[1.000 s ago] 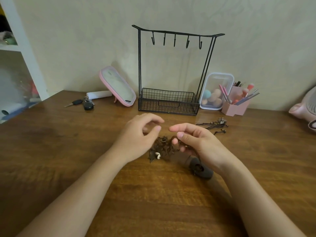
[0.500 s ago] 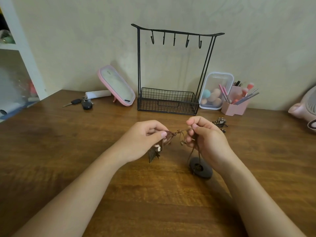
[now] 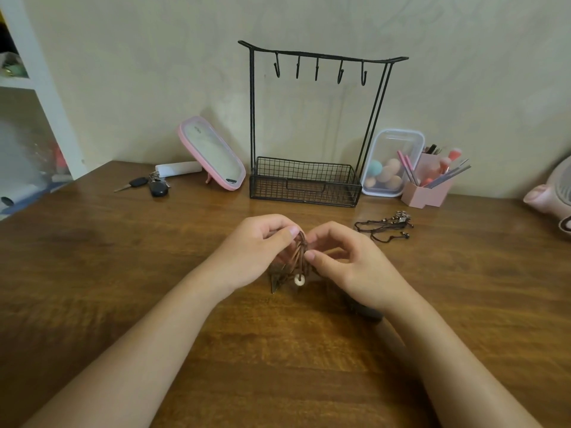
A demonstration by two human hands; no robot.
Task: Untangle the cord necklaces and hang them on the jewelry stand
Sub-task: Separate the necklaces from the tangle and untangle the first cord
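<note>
A tangle of brown cord necklaces (image 3: 296, 257) hangs just above the wooden table (image 3: 123, 273), a white ring bead and a dark pointed pendant dangling at its lower end. My left hand (image 3: 256, 251) pinches the cords at the top from the left. My right hand (image 3: 349, 267) pinches them from the right, thumb and forefinger close together. A dark stone pendant (image 3: 367, 313) lies partly hidden under my right wrist. Another cord necklace (image 3: 386, 225) lies loose on the table to the right. The black wire jewelry stand (image 3: 309, 118) stands behind, its hooks bare.
A pink-framed mirror (image 3: 213, 152) leans left of the stand, with keys (image 3: 148, 183) and a white tube beside it. A clear box of sponges (image 3: 389, 165) and a pink brush holder (image 3: 429, 186) stand to the right. A pink object (image 3: 553, 193) sits at the right edge.
My hands have lifted the tangle off the table and drawn close together around it. The bundle now hangs between my fingertips, and the stone pendant is mostly hidden by my right wrist.
</note>
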